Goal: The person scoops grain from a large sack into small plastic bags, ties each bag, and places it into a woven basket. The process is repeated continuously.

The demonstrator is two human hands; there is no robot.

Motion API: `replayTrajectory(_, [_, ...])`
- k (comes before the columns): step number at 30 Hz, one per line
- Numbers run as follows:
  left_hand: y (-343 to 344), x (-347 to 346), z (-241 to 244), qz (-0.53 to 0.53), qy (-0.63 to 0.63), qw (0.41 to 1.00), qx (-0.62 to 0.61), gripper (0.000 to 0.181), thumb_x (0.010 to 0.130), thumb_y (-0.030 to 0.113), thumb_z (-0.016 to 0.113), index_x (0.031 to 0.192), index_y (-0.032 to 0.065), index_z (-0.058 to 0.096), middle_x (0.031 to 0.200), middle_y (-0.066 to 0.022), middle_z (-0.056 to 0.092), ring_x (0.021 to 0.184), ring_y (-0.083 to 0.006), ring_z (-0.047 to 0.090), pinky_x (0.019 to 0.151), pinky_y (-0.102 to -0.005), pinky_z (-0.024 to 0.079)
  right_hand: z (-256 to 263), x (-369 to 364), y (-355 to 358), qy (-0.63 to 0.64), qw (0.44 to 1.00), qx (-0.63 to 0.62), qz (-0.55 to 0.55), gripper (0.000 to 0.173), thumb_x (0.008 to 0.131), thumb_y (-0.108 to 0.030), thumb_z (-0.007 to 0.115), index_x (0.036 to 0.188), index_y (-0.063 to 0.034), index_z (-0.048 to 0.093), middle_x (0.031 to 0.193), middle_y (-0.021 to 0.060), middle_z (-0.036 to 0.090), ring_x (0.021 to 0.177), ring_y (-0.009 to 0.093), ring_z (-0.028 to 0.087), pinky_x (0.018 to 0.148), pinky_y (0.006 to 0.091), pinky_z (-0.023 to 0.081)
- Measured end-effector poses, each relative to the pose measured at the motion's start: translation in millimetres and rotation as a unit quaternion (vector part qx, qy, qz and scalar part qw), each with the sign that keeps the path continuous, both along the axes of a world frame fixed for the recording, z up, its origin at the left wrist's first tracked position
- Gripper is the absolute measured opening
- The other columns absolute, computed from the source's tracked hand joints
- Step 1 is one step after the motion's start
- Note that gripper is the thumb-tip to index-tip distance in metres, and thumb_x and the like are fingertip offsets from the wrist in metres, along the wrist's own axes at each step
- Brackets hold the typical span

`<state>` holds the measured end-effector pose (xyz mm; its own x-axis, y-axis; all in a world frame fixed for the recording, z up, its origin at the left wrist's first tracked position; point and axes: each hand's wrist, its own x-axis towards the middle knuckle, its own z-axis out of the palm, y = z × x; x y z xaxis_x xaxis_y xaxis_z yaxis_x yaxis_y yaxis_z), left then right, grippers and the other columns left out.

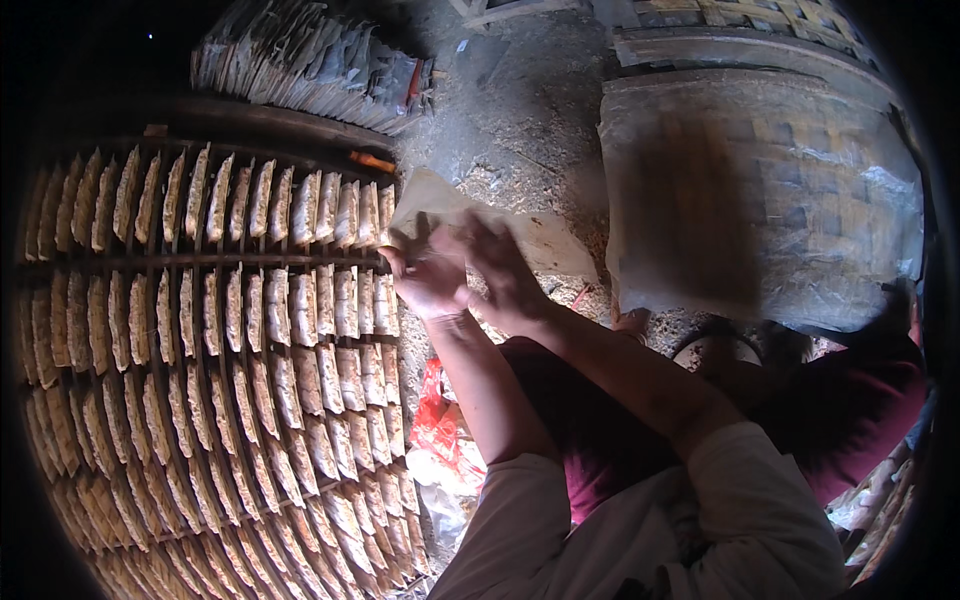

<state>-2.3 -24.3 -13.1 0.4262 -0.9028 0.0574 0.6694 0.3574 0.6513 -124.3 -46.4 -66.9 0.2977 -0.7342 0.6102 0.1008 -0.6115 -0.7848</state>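
Note:
My left hand (431, 281) is palm up, thumb out to the side, beside the right end of a rack of thin light-brown slabs (279, 307). Close against it, my right hand (501, 281) is blurred by motion, its fingers spread. A translucent, brown-specked sheet (559, 241), apparently plastic, extends beyond and behind both hands. Its upper left corner rises near the rack. Whether either hand grips the sheet cannot be told through the blur and overlap. The slabs stand on edge in several rows between dark slats.
Right of my hands lies a woven bamboo panel (817, 202) under clear plastic. A stack of thin sheets (315, 67) stands at the far left. An orange handle (373, 161) lies by the rack. Red plastic bagging (439, 420) sits beside my leg. Crumbs litter the floor (517, 112).

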Motion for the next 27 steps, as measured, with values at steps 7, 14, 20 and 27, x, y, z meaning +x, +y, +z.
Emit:
replayTrajectory(7, [12.6, -1.1, 20.0, 0.034, -0.052, 0.995, -0.076, 0.041, 0.091, 0.043, 0.043, 0.105, 0.0118, 0.065, 0.145, -0.0214, 0.026, 0.139, -0.0351, 0.011, 0.103, -0.0690, -0.001, -41.9, -9.1, -6.8, 0.239, 0.962, 0.083, -0.103, 0.066, 0.077, -0.034, 0.067, 0.134, -0.0125, 0.041, 0.130, 0.0167, 0.048, 0.123, 0.035, 0.042, 0.103, 0.0594, 0.021])
replayTrajectory(14, [15.5, -18.1, 38.4, 0.109, 0.025, 0.985, -0.131, 0.063, 0.092, 0.039, 0.044, 0.137, -0.0015, 0.029, 0.144, -0.0218, 0.024, 0.134, -0.0383, 0.020, 0.108, -0.0610, 0.014, -42.2, -44.3, -44.8, -0.008, 0.979, 0.146, -0.142, 0.025, 0.072, -0.002, 0.065, 0.096, -0.0082, 0.068, 0.087, 0.0129, 0.066, 0.077, 0.027, 0.062, 0.070, 0.0355, 0.049])
replayTrajectory(20, [-4.1, -30.5, 36.1, 0.203, 0.062, 0.976, -0.038, 0.050, 0.090, 0.033, 0.045, 0.129, 0.0017, 0.045, 0.137, -0.0203, 0.039, 0.128, -0.0363, 0.034, 0.105, -0.0578, 0.025, 55.7, -152.5, -134.0, -0.010, 0.969, -0.094, -0.228, 0.028, 0.073, -0.001, 0.061, 0.098, -0.0116, 0.066, 0.086, 0.0092, 0.065, 0.078, 0.026, 0.060, 0.070, 0.0366, 0.048])
replayTrajectory(27, [-42.6, -43.1, 6.2, -0.069, 0.185, 0.969, -0.149, 0.048, 0.086, 0.016, 0.046, 0.127, -0.0074, 0.041, 0.133, -0.0251, 0.042, 0.123, -0.0388, 0.040, 0.106, -0.0567, 0.027, 118.6, -299.2, -174.3, 0.160, 0.845, -0.414, -0.299, 0.029, 0.070, -0.011, 0.061, 0.097, -0.0172, 0.068, 0.101, 0.0010, 0.064, 0.090, 0.021, 0.055, 0.076, 0.0334, 0.042])
